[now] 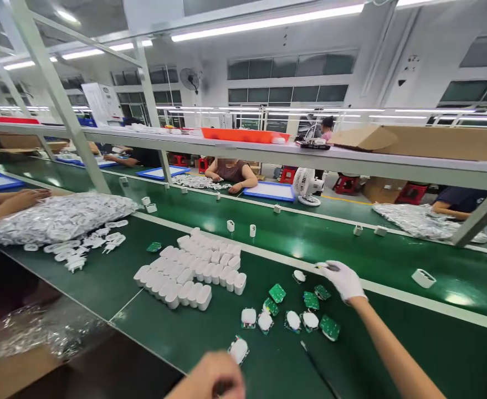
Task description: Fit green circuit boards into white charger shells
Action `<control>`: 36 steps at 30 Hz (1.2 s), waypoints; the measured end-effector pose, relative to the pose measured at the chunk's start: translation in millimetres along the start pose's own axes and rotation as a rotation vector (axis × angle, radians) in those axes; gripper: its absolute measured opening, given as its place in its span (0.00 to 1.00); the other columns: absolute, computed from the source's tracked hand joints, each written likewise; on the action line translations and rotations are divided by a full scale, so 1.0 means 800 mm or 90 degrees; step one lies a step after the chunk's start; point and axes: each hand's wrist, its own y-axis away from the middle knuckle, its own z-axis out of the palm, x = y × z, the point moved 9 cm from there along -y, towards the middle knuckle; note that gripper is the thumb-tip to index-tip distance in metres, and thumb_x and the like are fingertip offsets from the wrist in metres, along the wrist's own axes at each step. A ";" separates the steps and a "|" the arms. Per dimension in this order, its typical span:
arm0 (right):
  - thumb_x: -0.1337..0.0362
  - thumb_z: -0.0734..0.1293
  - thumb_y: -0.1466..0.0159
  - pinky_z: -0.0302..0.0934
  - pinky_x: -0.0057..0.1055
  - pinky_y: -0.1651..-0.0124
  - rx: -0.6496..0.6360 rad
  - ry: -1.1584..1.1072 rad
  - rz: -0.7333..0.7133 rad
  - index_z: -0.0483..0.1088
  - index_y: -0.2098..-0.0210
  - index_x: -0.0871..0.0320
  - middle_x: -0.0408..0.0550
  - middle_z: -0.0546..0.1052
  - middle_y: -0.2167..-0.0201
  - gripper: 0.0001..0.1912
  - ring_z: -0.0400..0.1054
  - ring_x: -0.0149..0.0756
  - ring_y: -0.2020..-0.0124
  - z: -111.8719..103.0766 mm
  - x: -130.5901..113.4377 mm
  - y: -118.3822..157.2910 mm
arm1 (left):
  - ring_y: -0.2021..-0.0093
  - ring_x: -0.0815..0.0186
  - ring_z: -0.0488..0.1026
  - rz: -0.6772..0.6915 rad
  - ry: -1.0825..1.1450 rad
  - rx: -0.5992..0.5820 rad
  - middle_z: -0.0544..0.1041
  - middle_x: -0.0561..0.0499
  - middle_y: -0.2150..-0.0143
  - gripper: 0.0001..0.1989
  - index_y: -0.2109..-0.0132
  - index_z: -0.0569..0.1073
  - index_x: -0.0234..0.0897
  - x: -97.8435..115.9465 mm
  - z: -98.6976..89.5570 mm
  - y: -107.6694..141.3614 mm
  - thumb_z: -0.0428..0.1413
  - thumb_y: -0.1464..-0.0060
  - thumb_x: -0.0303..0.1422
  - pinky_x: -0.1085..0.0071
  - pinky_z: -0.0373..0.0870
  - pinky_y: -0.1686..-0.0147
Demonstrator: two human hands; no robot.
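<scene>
My left hand (215, 377), bare, is at the bottom edge with its fingers curled in; what they hold, if anything, is hidden. Just beyond it lies a circuit board with a white oval part (239, 350). My right hand (343, 280), in a white glove, reaches over the far edge of the bench, its fingers pressed together and pointing left. Something small and dark shows at the fingertips, too small to name. Below that hand lie several green circuit boards (311, 300), some topped with white ovals (293, 320). A thin black tool (320, 370) rests nearer me.
Rows of white housings (185, 271) stand left of the boards. Beyond a pale rail (393, 291), a green belt (334, 249) carries scattered housings (424, 278). A bag of white parts (64, 216), with another person's hands (27, 198), lies left. A shelf (243, 148) spans overhead.
</scene>
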 end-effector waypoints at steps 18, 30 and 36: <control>0.60 0.75 0.55 0.70 0.40 0.58 0.016 -0.418 -0.203 0.70 0.61 0.56 0.53 0.79 0.63 0.22 0.75 0.43 0.63 0.024 -0.098 0.155 | 0.57 0.63 0.71 0.376 -0.294 0.266 0.71 0.48 0.58 0.32 0.42 0.67 0.36 0.078 -0.062 -0.200 0.60 0.57 0.24 0.65 0.69 0.53; 0.69 0.70 0.47 0.71 0.36 0.56 0.068 -0.326 -0.375 0.69 0.54 0.53 0.52 0.72 0.56 0.21 0.71 0.39 0.57 0.045 -0.084 0.192 | 0.54 0.61 0.72 0.599 -0.093 0.284 0.73 0.45 0.53 0.31 0.44 0.69 0.41 0.079 -0.026 -0.156 0.58 0.57 0.18 0.65 0.72 0.55; 0.71 0.70 0.46 0.72 0.35 0.59 0.107 -0.158 -0.477 0.70 0.53 0.52 0.53 0.73 0.56 0.21 0.72 0.40 0.58 0.034 -0.113 0.210 | 0.54 0.60 0.72 0.672 -0.147 0.292 0.72 0.44 0.53 0.29 0.42 0.66 0.42 0.088 -0.020 -0.146 0.57 0.51 0.21 0.63 0.73 0.56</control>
